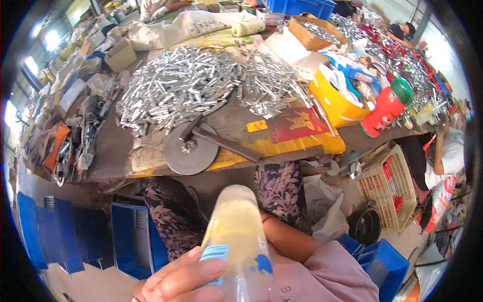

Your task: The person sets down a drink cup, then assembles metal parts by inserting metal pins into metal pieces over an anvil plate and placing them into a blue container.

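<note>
One Hand on a Clear Bottle

One hand shows in my head view: the left hand [178, 282], at 6 o'clock near the lower edge. Its fingers [204, 269] wrap the side of a clear plastic bottle [236, 236] and grip it. The bottle points away from me toward 12 o'clock, base end farthest, with a pale liquid inside and a blue label under the fingers.

I cannot tell the state of the right hand. Only its forearm [287, 239] and pink sleeve [327, 277] show, at 5 o'clock behind the bottle; the hand itself is hidden.

Below the bottle I see my lap in floral cloth [279, 189]. Beyond it, at 12 o'clock, stands a workbench [113, 151]. On its near edge lies a grey metal disc [191, 151] with a dark bar [226, 143] across it. Farther back a heap of small silver metal parts [181, 85] covers the bench top.

At 2 o'clock sit a yellow tub [334, 108] and a red bottle with a green cap [387, 105], close together. At 3 o'clock a beige basket [390, 189] stands on the floor. Blue crates [126, 236] line the floor at 8 o'clock.
</note>
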{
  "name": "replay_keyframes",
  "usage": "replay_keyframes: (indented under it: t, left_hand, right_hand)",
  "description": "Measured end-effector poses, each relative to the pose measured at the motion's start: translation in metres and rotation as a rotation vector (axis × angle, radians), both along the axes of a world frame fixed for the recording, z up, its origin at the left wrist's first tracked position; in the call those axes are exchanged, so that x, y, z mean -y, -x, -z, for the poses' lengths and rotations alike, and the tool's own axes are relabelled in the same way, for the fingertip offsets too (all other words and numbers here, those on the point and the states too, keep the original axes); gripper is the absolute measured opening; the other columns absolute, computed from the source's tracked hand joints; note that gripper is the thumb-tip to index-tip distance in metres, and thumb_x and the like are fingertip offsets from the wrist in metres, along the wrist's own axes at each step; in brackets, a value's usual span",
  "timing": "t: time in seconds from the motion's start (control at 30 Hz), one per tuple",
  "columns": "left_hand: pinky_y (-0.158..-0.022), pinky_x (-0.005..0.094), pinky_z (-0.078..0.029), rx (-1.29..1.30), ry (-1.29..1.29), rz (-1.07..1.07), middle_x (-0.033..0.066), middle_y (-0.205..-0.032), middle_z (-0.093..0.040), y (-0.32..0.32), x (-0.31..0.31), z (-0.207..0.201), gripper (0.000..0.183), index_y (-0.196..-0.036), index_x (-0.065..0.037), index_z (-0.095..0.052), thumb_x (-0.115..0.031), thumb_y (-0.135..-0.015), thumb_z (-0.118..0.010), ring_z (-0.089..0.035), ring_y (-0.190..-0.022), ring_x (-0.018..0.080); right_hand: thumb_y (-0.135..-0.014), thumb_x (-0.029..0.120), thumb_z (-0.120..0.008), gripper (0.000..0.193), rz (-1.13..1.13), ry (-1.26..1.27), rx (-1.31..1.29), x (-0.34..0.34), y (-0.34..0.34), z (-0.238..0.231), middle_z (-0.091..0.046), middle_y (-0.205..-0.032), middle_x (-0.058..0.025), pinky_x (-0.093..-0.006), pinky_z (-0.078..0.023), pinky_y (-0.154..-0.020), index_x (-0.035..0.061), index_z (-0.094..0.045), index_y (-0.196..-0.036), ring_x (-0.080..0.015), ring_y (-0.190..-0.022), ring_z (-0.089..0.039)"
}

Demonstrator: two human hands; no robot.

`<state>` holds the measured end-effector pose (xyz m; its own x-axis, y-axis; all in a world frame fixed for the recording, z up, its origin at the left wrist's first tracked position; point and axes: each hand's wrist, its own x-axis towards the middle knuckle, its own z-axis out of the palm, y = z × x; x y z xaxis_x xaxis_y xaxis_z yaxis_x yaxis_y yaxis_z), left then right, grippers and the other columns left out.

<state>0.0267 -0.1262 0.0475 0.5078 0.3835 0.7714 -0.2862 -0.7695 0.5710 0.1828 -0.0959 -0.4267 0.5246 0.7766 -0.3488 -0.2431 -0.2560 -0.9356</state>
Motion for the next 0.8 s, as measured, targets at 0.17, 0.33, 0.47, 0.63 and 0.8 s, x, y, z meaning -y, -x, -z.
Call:
replay_keyframes:
  t: [0.17,0.33,0.47,0.63,0.8]
  left_hand:
    - [-0.091,0.0577,-0.062,-0.039,-0.08,-0.198,0.0212,-0.13,-0.053,0.003,0.007,0.002,0.049,-0.127,-0.023,-0.049,-0.037,-0.089,-0.077,-0.066,-0.11,0.0495]
    - [-0.087,0.0544,-0.064,0.016,-0.126,-0.209,0.0211,-0.131,-0.052,-0.004,0.006,0.003,0.053,-0.133,-0.025,-0.045,-0.038,-0.092,-0.076,-0.067,-0.106,0.0477]
    - [-0.084,0.0521,-0.064,-0.049,-0.172,-0.256,0.0219,-0.132,-0.051,0.002,0.005,0.003,0.057,-0.14,-0.028,-0.042,-0.039,-0.095,-0.074,-0.067,-0.104,0.0463]
    - [-0.083,0.0509,-0.064,-0.076,-0.227,-0.212,0.0211,-0.133,-0.05,0.009,-0.006,-0.001,0.059,-0.145,-0.03,-0.042,-0.037,-0.096,-0.074,-0.067,-0.103,0.0452]
    - [-0.082,0.0511,-0.064,-0.005,-0.127,-0.194,0.0217,-0.132,-0.051,0.002,0.002,0.005,0.055,-0.144,-0.03,-0.044,-0.041,-0.098,-0.07,-0.067,-0.104,0.0453]
  right_hand:
    - [-0.093,0.033,-0.076,0.055,-0.082,0.13,-0.073,0.052,-0.006,-0.095,-0.069,-0.121,-0.0163,-0.0365,-0.051,-0.095,0.002,-0.06,-0.135,-0.0233,-0.112,-0.064]
    - [-0.092,0.03,-0.073,0.059,0.029,0.13,-0.032,0.014,0.002,-0.078,-0.067,-0.13,-0.0203,-0.0385,-0.051,-0.099,0.0002,-0.057,-0.14,-0.0285,-0.118,-0.064]
    - [-0.093,0.028,-0.072,0.059,-0.132,0.094,-0.186,0.028,-0.005,-0.104,-0.067,-0.131,-0.0213,-0.0392,-0.051,-0.101,-0.0001,-0.056,-0.142,-0.029,-0.119,-0.064]
    - [-0.093,0.027,-0.072,0.057,-0.073,0.13,-0.078,0.019,0.004,-0.119,-0.067,-0.129,-0.0219,-0.0393,-0.051,-0.097,-0.0018,-0.056,-0.14,-0.0288,-0.116,-0.064]
    - [-0.094,0.031,-0.074,0.052,-0.122,0.101,0.0,-0.009,0.009,-0.01,-0.069,-0.117,-0.0167,-0.0365,-0.052,-0.09,-0.0023,-0.059,-0.131,-0.0222,-0.106,-0.064]
